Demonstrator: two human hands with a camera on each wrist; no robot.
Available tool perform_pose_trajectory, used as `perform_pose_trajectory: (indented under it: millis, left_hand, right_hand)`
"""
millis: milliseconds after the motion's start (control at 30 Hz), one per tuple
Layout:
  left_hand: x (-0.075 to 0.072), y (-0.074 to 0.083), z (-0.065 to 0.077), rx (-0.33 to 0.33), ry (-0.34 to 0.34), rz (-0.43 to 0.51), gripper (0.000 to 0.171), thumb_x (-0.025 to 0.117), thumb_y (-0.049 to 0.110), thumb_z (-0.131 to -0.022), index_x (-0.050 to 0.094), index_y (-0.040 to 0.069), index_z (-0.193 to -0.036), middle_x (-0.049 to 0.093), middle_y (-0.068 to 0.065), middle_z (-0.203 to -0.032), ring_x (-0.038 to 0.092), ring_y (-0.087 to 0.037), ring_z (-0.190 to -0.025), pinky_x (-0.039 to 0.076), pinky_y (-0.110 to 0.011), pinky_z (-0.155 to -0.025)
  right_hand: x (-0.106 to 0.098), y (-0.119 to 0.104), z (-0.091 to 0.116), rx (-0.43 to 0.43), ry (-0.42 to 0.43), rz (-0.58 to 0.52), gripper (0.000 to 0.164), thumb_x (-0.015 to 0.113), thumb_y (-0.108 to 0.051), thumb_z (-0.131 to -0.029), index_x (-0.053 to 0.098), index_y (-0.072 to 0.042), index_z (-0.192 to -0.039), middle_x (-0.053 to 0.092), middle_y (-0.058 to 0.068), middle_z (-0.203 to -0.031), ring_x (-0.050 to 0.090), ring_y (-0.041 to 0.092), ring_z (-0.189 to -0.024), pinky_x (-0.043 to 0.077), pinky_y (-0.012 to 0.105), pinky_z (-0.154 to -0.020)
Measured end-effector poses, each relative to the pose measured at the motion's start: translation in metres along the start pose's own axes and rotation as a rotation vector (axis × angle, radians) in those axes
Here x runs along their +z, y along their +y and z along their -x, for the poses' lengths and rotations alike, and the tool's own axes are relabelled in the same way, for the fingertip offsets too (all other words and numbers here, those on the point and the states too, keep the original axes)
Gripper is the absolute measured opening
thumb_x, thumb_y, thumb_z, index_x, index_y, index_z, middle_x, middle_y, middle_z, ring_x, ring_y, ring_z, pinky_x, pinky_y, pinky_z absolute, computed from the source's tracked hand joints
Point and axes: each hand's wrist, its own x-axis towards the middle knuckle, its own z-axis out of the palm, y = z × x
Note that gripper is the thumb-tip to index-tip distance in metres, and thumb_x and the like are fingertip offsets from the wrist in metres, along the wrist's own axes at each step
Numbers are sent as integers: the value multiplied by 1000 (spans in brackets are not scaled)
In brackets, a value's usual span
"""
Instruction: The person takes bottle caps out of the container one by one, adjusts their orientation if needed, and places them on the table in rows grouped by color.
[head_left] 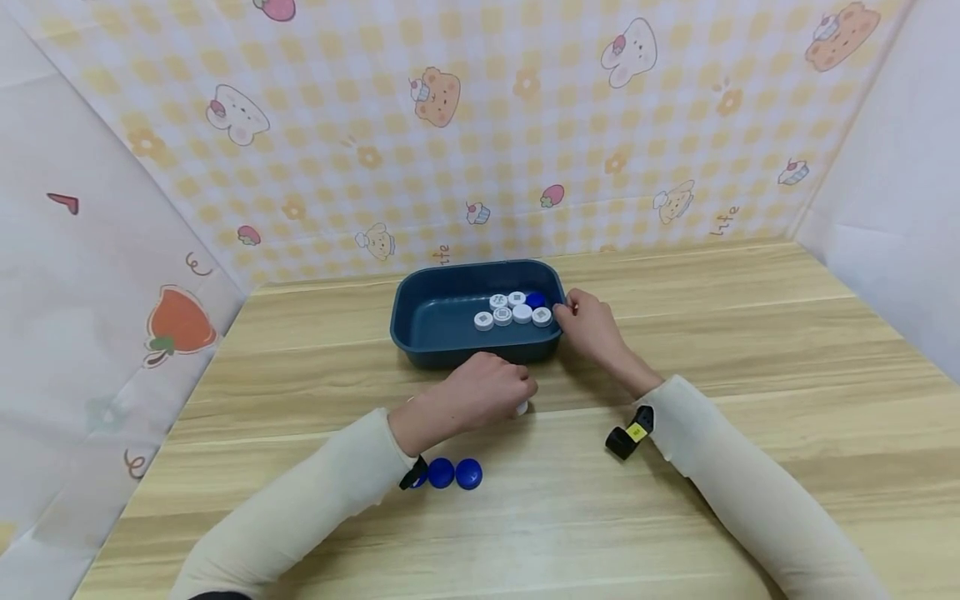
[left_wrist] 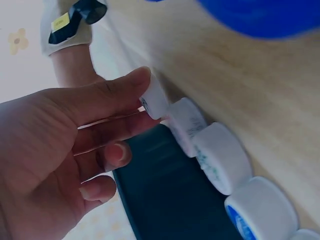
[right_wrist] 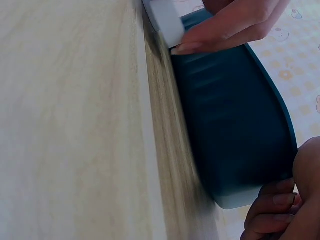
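My left hand (head_left: pixel 480 390) pinches a white bottle cap (left_wrist: pixel 157 97) between thumb and fingers, just in front of the dark blue plastic bin (head_left: pixel 442 360). Beside it in the left wrist view runs a row of white caps (left_wrist: pixel 225 157) with printed tops; in the head view the hand and forearm mostly hide that row. At the bin's right end, my right hand (head_left: pixel 596 333) holds the rim, its fingers (right_wrist: pixel 277 202) curled at the outer wall. Several white caps (head_left: pixel 522 314) and a blue cap (head_left: pixel 535 300) lie inside, toward the right.
Blue caps (head_left: pixel 469 473) sit in a line on the wooden table (head_left: pixel 675 533), nearer to me, partly under the left wrist. Behind the bin rises a yellow checked cloth backdrop (head_left: pixel 510 158). White cloth walls (head_left: pixel 75 275) stand at both sides.
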Motion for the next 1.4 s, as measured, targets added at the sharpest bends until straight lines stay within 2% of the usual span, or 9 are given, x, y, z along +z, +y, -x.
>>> perform_pose_trajectory:
  millis: [333,567,767,833,933,1033,1100,1233,1400]
  left_hand:
    - [6,-2,-1,0,24,-15,11,65,14,-89,72,16,-97,66,3,-86,57,-12,-69,47,-24,-62]
    - [8,-4,-1,-6,13,-10,12,66,14,-88,72,16,-98,66,3,-87,57,-12,-70,47,-25,-64]
    - [-5,-9,3,4,11,-39,19,68,25,-89,71,16,-105,66,1,-93,61,-14,-78,49,-28,-69]
    - [-16,-16,3,-9,18,-22,19,68,26,-89,71,15,-104,66,1,-92,60,-15,-77,49,-28,-67]
    - [-34,-33,1,-69,27,26,20,69,29,-88,70,16,-103,66,1,-93,61,-15,-79,49,-28,-69]
    - [-51,-56,-5,-170,20,78,20,69,27,-88,70,16,-105,66,1,-98,61,-16,-84,49,-31,-73]
    - [-56,-73,-12,-243,-5,118,19,68,26,-89,70,15,-105,65,0,-98,60,-17,-85,49,-32,-74]
    - [-52,-101,-27,-349,-110,196,20,68,23,-90,69,12,-108,63,-2,-97,55,-20,-88,47,-34,-78]
    - [-28,-117,-42,-366,-286,236,29,68,24,-90,65,11,-116,62,-5,-105,54,-21,-93,46,-36,-84]
  right_hand:
    - [-1,-1,1,19,-15,-7,22,47,-18,-96,48,-5,-78,50,6,-67,49,21,-61,35,28,-52]
    - [-1,-2,2,16,-19,-11,23,47,-17,-96,47,-5,-78,49,6,-67,49,21,-61,35,28,-53]
    - [0,-1,1,19,-14,-2,23,48,-18,-96,47,-5,-77,49,6,-67,49,22,-62,35,28,-53]
    - [-1,-1,1,15,-9,3,23,48,-19,-95,47,-5,-77,49,6,-67,49,22,-62,35,29,-54]
    - [-1,-2,1,9,-7,5,23,48,-18,-95,47,-5,-76,50,6,-66,49,23,-63,36,29,-54]
    - [-2,-2,0,4,-5,1,23,48,-18,-95,47,-5,-76,50,6,-66,49,23,-62,36,29,-53]
    - [-3,-2,0,4,-4,4,23,48,-17,-95,47,-5,-76,50,6,-67,49,22,-62,36,29,-53]
    - [-2,-1,0,13,-12,-1,23,48,-17,-96,47,-5,-77,50,6,-67,49,22,-62,36,29,-54]
    - [-2,-2,1,35,-33,-20,22,48,-18,-96,47,-5,-79,49,7,-68,49,22,-63,36,28,-54]
